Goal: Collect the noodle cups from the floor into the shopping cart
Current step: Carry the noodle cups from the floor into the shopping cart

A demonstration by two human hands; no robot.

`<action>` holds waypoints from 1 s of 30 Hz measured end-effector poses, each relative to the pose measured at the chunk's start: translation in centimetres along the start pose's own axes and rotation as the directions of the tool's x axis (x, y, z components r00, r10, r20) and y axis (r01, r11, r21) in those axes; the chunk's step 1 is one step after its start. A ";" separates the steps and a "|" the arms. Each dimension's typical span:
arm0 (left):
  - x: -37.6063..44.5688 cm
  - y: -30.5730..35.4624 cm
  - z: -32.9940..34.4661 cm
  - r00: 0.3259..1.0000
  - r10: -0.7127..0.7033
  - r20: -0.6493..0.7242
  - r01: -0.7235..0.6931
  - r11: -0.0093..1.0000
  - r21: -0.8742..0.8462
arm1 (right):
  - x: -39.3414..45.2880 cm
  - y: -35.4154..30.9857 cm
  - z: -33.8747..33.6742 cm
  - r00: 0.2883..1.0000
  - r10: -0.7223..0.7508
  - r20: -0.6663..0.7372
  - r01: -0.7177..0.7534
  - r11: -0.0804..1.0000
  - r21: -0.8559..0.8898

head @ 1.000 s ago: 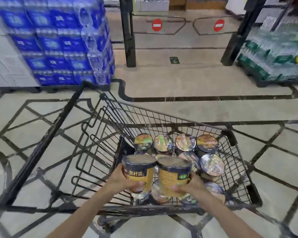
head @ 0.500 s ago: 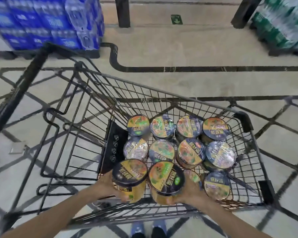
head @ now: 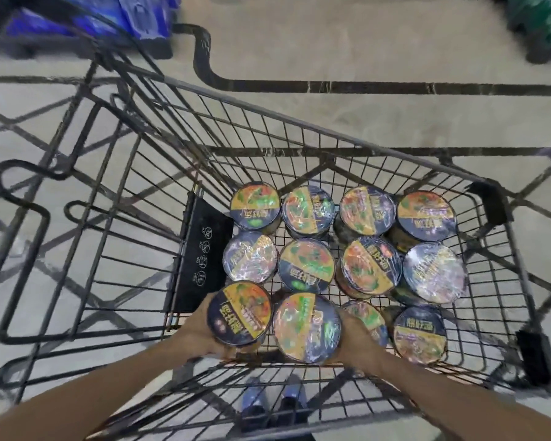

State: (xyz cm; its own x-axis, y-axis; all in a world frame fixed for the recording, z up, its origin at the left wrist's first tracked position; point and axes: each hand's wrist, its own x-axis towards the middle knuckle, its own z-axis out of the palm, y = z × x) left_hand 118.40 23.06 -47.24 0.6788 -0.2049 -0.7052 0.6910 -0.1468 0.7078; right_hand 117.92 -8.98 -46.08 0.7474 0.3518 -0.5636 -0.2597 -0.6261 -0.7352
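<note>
Two noodle cups held side by side, lids up, touching each other, low over the near end of the shopping cart (head: 341, 140) basket. Left hand (head: 201, 329) grips the left cup (head: 240, 308) from its outer side, fingers curled round the wall under the lid. Right hand (head: 358, 340) grips the right cup (head: 306, 327) the same way from the right. Ten more cups already stand upright on the basket floor: back row of four (head: 344, 211), middle row of four (head: 339, 268), two at near right (head: 419, 334), one of them partly hidden behind the right hand. Black plastic panel (head: 201, 256) on the basket's left inner wall, just beside the left cups. Wire child-seat frame (head: 86, 218) to the left. Blue shoes (head: 272, 405) show through the wire below. Marble floor (head: 363, 43) with dark inlay lines; blurred blue packs (head: 77, 17) top left.
</note>
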 end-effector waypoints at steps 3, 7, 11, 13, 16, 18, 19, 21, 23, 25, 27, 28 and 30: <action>0.5 -1.6 0.1 0.999 0.027 0.040 -0.031 0.994 0.104 | 1.1 0.3 -0.4 0.997 0.073 -0.025 -0.070 0.993 0.099; 0.3 -1.5 -0.3 0.999 0.027 0.034 -0.034 0.974 0.226 | 1.4 2.0 0.3 0.999 0.028 -0.028 -0.030 0.998 -0.053; -0.4 -1.7 0.0 0.997 0.070 -0.044 -0.052 0.946 0.320 | 0.9 0.5 -0.3 0.995 0.098 0.015 -0.096 0.992 -0.079; -0.8 -1.6 0.4 0.991 0.106 -0.084 -0.060 0.903 0.425 | 0.7 -0.1 -0.3 0.996 0.078 0.049 -0.072 0.989 -0.129; -0.6 -1.5 0.8 0.985 0.134 -0.111 -0.061 0.865 0.498 | 0.6 -0.2 0.3 0.996 0.078 0.044 -0.071 0.986 -0.150; -0.3 -1.5 1.1 0.982 0.155 -0.112 -0.077 0.855 0.514 | 0.7 -0.2 0.5 0.994 0.105 0.026 -0.101 0.985 -0.142; -0.2 -1.5 1.3 0.981 0.153 -0.123 -0.070 0.856 0.512 | 0.8 0.1 0.5 0.994 0.112 0.010 -0.110 0.985 -0.132; -0.1 -1.4 1.5 0.976 0.156 -0.154 -0.053 0.850 0.524 | 0.8 0.2 0.5 0.994 0.110 -0.013 -0.111 0.986 -0.121; 0.1 -1.6 1.5 0.974 0.163 -0.159 -0.053 0.842 0.536 | 0.9 0.6 0.5 0.993 0.115 -0.041 -0.119 0.986 -0.113; 0.1 -1.5 1.5 0.978 0.154 -0.144 -0.049 0.831 0.554 | 0.7 0.0 0.5 0.993 0.113 -0.021 -0.115 0.984 -0.133; 0.1 -1.2 1.4 0.983 0.125 -0.132 -0.027 0.821 0.571 | 0.5 -0.4 0.8 0.994 0.109 0.018 -0.106 0.986 -0.127; 0.1 -1.2 1.4 0.985 0.111 -0.131 -0.014 0.812 0.583 | 0.4 -0.6 0.9 0.993 0.114 0.033 -0.109 0.985 -0.133; -0.1 -0.8 1.5 0.990 0.080 -0.117 0.007 0.797 0.604 | 0.4 -0.8 0.9 0.990 0.136 0.034 -0.128 0.977 -0.172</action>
State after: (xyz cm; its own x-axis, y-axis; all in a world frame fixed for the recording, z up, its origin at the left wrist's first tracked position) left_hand 117.40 21.77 -47.71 0.7561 -0.1014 -0.6465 0.4055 -0.7028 0.5844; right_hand 117.86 -7.71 -46.04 0.6840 0.2870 -0.6706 -0.2445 -0.7760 -0.5814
